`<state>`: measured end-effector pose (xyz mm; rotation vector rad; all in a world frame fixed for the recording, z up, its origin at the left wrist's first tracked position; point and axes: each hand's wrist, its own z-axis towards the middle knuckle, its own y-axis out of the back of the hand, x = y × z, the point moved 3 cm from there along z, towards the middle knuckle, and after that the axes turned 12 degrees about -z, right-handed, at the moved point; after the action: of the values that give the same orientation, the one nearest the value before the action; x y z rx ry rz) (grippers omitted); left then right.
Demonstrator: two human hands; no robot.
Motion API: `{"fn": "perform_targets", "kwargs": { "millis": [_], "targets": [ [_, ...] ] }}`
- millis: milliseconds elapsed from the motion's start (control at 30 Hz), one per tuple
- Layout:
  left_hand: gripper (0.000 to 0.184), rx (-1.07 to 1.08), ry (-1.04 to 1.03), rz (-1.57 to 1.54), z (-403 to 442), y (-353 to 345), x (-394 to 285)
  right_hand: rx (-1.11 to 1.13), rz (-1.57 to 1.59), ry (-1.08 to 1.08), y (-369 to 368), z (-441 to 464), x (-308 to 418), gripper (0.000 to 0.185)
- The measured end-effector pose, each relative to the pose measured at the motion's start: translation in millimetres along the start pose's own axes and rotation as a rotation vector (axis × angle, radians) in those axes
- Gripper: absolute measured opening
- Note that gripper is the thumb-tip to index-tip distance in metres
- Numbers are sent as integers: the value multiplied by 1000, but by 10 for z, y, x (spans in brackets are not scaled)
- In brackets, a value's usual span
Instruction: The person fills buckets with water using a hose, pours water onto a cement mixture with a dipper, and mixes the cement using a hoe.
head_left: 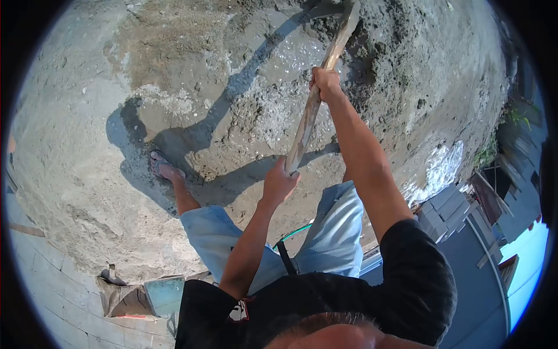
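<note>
A long wooden handle runs up and slightly right across the view. Near its lower end, my left hand is wrapped around it. My right hand grips it farther up with closed fingers. Its far end reaches the top edge, beside a dark grey blade-like part that is partly cut off and lies against wet grey material. Around the handle, the mixture is lumpy and rough, with smooth wet patches near the top.
My sandaled foot stands on the grey ground at the left. Crumpled shiny plastic lies at the right, near stacked grey blocks. An open bag sits at the lower left on paving. A green hose shows between my legs.
</note>
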<state>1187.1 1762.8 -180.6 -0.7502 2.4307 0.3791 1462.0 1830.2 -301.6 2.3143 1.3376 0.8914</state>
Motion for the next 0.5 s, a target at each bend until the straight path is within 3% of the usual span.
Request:
{"fn": "perform_targets", "kwargs": {
  "millis": [133,200,267,333,500],
  "targets": [
    [42,45,120,13,-612,316,243,119,100,-42,-326,-467,-511,13],
    [42,15,145,-98,-948,333,530,155,94,-51,-404,-878,-714,13],
    [41,-53,173,7,-1425,449,504,208,75,-103,-548,-1239,-921,13],
    [38,-38,308,-19,-1849,553,545,270,71,-168,-667,-1736,-1175,12],
    [35,-110,250,-72,-2178,557,643,295,116,-128,-682,-2172,-1139,11]
  ]
}}
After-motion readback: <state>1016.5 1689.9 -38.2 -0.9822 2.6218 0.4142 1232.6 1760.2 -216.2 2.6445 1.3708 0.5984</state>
